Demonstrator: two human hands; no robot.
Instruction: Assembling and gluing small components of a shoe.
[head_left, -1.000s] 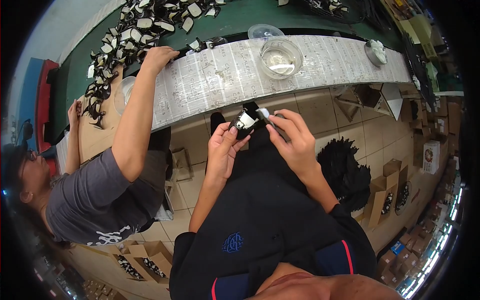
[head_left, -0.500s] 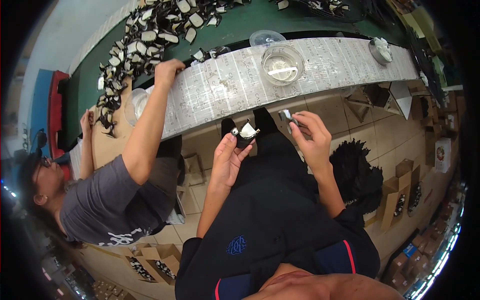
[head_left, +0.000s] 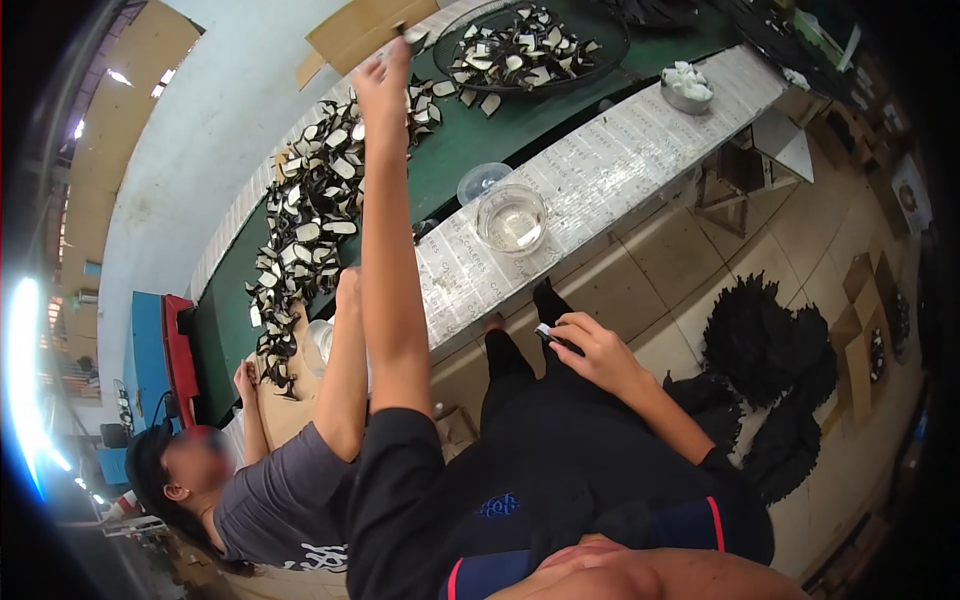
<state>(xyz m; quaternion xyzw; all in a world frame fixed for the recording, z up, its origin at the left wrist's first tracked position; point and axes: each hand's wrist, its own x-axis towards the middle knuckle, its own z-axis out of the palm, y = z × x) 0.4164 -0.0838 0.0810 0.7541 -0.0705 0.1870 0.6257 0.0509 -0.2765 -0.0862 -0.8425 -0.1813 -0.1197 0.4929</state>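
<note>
My left hand (head_left: pixel 382 92) is stretched far out over the green belt (head_left: pixel 440 170). A small black piece with a white patch (head_left: pixel 404 32) is at its fingertips, above a heap of similar curved black-and-white pieces (head_left: pixel 310 215). My right hand (head_left: pixel 592 348) is in front of my body, short of the work ledge. Its thumb and fingers pinch a small dark thing with a whitish end (head_left: pixel 545 331), too small to name. On the ledge, nearest to that hand, stands a clear round tub (head_left: pixel 512 222) with clear liquid in it.
A clear lid (head_left: pixel 484 182) lies beside the tub. A metal bowl of white pads (head_left: pixel 687 90) stands farther right. A black round tray (head_left: pixel 625 58) holds more pieces. A co-worker (head_left: pixel 265 490) sits close on my left. Black fringed material (head_left: pixel 765 340) lies on the floor.
My left hand has swung from my lap far out over the belt, with a black-and-white piece at its fingertips. My right hand has moved lower. The whole view has turned and shifted.
</note>
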